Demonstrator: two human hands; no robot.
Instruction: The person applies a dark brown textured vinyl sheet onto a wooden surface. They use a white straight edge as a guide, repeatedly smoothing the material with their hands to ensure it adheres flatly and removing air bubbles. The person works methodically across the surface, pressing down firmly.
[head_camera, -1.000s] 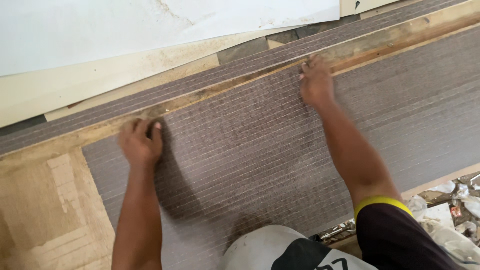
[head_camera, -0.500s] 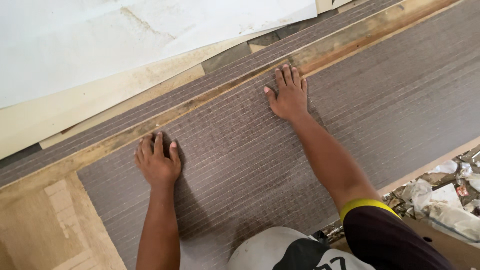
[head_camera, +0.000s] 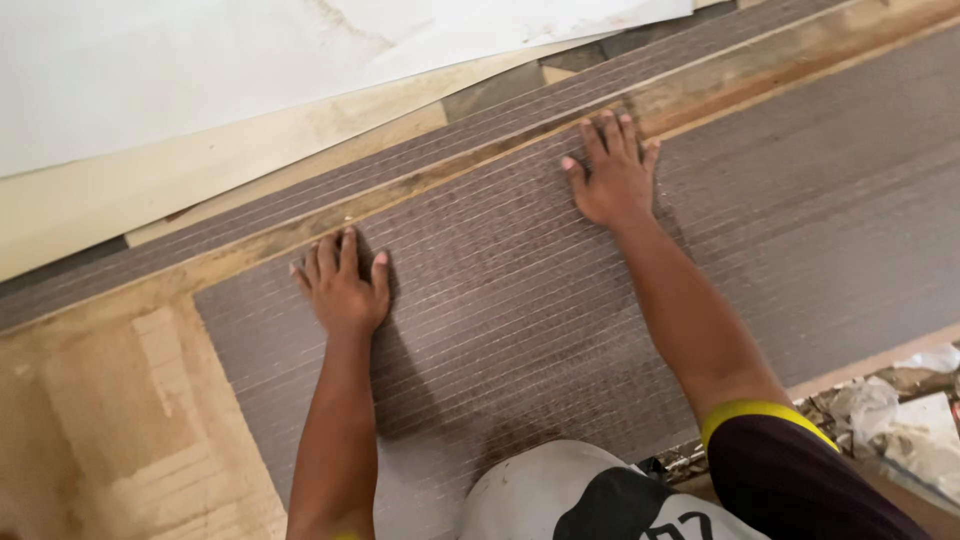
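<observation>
**Both palms flat on the grey sheet**

The left hand (head_camera: 342, 288) and right hand (head_camera: 612, 180) press flat on the ribbed grey sheet (head_camera: 520, 300), fingers spread near its far edge. Beyond that edge lie a wooden strip (head_camera: 250, 245), a grey strip (head_camera: 300, 205) and white sheets (head_camera: 200, 70).

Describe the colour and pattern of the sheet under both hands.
Grey-brown sheet with fine pale parallel lines; head view shows it, both palms flat on it.
</observation>
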